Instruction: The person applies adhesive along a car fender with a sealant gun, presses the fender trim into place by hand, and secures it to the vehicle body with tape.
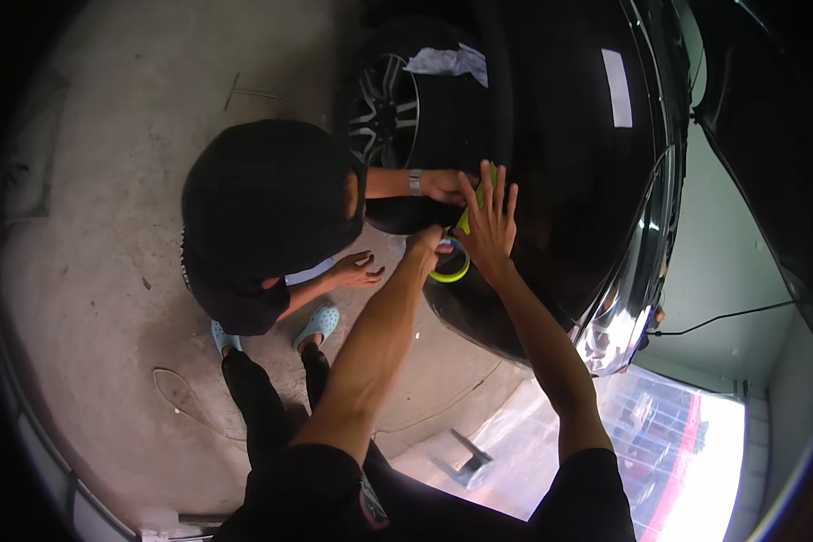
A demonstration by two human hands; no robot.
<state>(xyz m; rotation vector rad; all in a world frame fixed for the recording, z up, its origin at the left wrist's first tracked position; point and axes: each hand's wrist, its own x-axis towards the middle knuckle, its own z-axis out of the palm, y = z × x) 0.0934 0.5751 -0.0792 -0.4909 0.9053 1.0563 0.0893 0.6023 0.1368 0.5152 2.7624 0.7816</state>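
Observation:
My left hand (430, 244) is closed on a roll of yellow-green masking tape (453, 275), its fingers partly hidden at the roll's near side. A strip of the same tape (464, 220) runs along the edge of the black car's fender (551, 199). My right hand (490, 230) lies flat over this strip with fingers spread, covering part of it. Beside my fingertips, a co-worker's hand (444, 187) with a wristwatch touches the fender edge; what it holds, if anything, is hidden.
The co-worker (266, 226) crouches to the left, the other hand (357, 271) held low. A wheel (386, 113) and a crumpled white sheet (447, 61) are ahead. A white strip (617, 88) lies on the car. The raised hood (768, 135) is at right; a cord (185, 397) lies on the floor.

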